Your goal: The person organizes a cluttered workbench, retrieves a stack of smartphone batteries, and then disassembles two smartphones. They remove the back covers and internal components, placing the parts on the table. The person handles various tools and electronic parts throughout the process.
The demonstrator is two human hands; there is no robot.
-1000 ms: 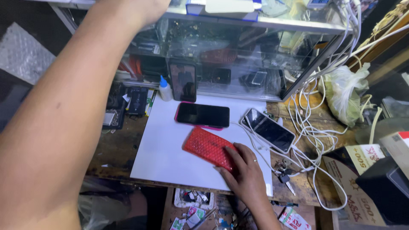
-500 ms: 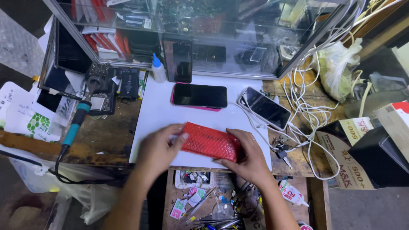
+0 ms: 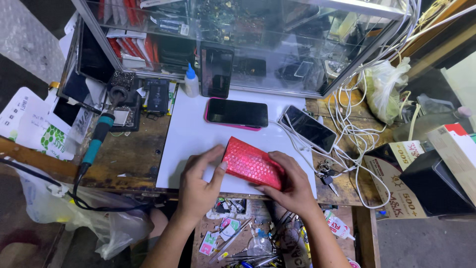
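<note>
Head view: the red bubble-wrap pouch (image 3: 254,164) is flat, rectangular, dimpled and tilted, lying at the near edge of the white mat (image 3: 188,141). The left hand (image 3: 198,186) pinches its left end; the right hand (image 3: 292,186) clasps its right end. Open mat lies left; a pink-cased phone (image 3: 237,113) sits just behind.

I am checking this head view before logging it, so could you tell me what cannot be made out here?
- Contents of the red bubble-wrap pouch: hidden by its wrapping, held by the left hand and right hand.
- Items in the glass cabinet: blurred by reflections.
- White box: cut off by the right edge.
</note>
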